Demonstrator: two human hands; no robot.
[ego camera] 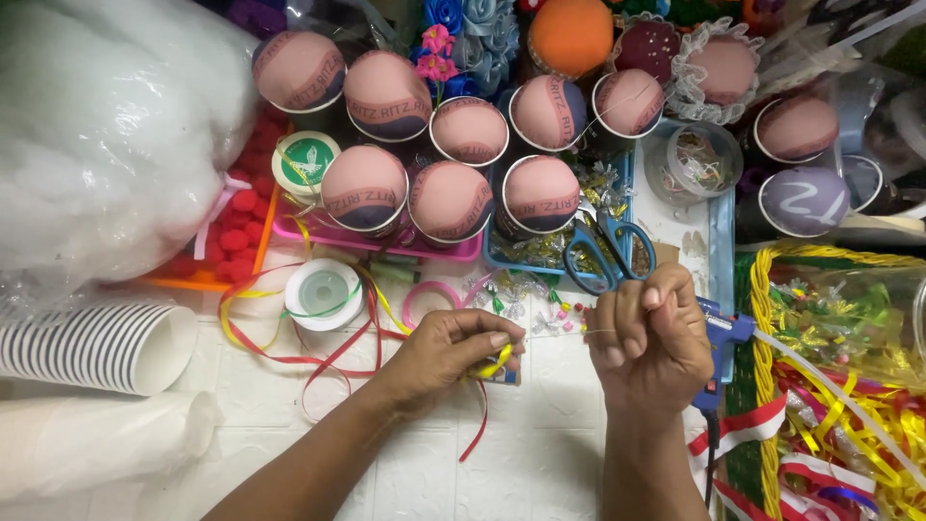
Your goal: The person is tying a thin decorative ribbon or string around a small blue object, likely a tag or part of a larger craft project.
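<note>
Ribbon (494, 364), yellow, is being pinched in the left hand (453, 349) over the counter (540, 425), while the right hand (648, 338) is closing its grip on a thin thread (564, 333). Behind, 13 stuffed cups (449, 201) are standing finished; this piece looks barely started.

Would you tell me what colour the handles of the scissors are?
Blue, the scissors lying just beyond the right hand; seen in the head view.
</note>
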